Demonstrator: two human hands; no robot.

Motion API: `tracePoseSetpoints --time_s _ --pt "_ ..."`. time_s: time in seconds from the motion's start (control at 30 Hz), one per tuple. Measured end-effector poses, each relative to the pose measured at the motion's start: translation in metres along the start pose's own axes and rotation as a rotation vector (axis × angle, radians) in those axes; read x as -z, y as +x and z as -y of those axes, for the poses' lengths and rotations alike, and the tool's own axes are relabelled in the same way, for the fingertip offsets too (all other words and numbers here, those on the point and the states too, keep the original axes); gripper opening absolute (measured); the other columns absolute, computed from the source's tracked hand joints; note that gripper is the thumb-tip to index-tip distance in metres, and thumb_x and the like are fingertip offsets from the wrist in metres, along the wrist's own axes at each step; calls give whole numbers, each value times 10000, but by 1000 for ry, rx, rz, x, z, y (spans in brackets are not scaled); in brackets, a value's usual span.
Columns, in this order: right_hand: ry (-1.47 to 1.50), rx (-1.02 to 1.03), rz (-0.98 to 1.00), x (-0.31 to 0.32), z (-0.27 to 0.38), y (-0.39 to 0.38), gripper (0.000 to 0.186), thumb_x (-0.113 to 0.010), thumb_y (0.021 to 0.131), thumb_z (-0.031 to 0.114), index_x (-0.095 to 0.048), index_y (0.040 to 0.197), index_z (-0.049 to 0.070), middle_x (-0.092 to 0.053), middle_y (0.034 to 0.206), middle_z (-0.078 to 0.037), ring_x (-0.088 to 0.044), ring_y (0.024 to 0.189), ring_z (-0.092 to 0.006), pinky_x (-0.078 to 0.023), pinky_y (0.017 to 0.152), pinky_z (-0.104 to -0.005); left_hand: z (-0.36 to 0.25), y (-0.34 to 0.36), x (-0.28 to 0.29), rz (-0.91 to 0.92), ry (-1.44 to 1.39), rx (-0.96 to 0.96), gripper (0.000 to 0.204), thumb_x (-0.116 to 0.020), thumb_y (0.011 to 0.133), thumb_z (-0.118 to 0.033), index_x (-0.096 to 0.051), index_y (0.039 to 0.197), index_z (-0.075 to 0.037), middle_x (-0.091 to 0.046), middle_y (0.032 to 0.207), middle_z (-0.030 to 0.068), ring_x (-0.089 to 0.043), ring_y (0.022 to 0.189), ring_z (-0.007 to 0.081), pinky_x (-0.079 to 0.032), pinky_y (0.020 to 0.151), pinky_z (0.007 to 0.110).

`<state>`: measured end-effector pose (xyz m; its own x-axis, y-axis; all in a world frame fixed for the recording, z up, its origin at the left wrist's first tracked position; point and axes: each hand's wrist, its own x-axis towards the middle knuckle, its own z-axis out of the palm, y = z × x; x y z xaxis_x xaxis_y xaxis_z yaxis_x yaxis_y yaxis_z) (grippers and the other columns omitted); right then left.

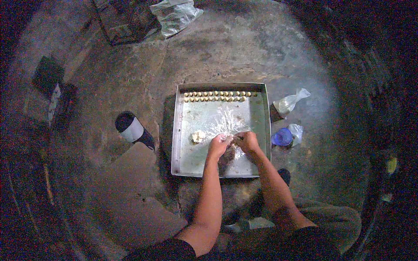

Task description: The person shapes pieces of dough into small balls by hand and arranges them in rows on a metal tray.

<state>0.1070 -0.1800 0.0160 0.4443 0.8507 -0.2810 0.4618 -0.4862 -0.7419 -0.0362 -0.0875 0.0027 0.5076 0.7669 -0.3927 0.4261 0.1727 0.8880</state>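
A shallow square metal tray (175, 130) lies on the floor in front of me. Over its middle, my left hand (217, 146) and my right hand (248, 142) come close together, fingers closed in a pinch. Something pale shows at the left fingertips, too small to name; whatever the right fingers hold is hidden. White powder, like flour (227, 120), is streaked across the tray bottom beyond and beneath both hands. Left of my left hand sits a cream-coloured dough-like lump (198, 137). Small pale dough-like balls (216, 96) line the tray's far side in two rows.
Right of the tray stand a blue cup (283, 136), a clear plastic bag (296, 132) and a bag of white contents (287, 104). To the left are a black cylinder with a white band (132, 129) and a brown sheet (135, 191). A whitish sack (176, 17) lies far off.
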Motion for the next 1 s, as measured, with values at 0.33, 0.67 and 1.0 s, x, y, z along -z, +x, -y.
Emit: tracePoseSetpoints --time_s 0.33,0.67,1.0 --pt "498 -49 292 -4 4 -6 376 -694 849 236 -643 1139 2 -713 886 -93 -647 795 -137 -523 707 -304 9 3 3 -210 309 -14 240 -721 789 -240 -722 928 -45 -704 886 153 -688 798 268 -520 739 354" --pt "226 -86 -57 -42 -6 9 839 -690 795 77 -169 1440 -42 -656 1095 -190 -652 971 -275 -524 790 -339 2 -1 3 -44 163 -168 415 -731 800 -275 -660 1113 -12 -713 918 112 -668 817 175 -499 778 301" --pt "1490 -253 132 -48 18 -24 807 -412 884 7 116 1486 100 -410 1434 -104 -448 1244 -261 -247 1031 -591 5 -10 -5 -262 -402 -105 321 -679 845 -184 -642 1108 -4 -680 942 80 -632 808 161 -502 725 293"
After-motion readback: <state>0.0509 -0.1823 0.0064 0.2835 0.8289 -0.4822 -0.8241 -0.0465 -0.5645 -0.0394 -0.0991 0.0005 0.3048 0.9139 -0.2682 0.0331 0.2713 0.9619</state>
